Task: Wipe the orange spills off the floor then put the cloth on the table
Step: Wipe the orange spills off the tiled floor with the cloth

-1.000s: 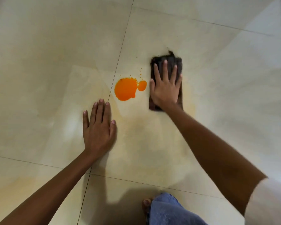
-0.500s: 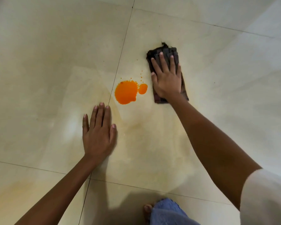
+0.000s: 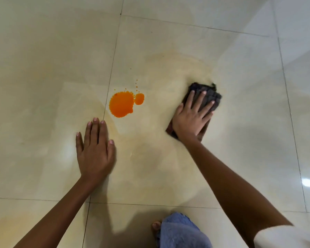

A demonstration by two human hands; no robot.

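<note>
Head view: right hand, fingers spread flat, presses a dark folded woven cloth on glossy cream floor tiles. Left hand lies flat, fingers together, near a round orange spill. No writing visible.

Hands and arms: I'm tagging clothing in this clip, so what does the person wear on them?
The left hand and the right hand are bare: no gloves, rings or watch show. Both forearms are uncovered. A white sleeve covers the right upper arm; no sleeve shows on the left arm.
</note>
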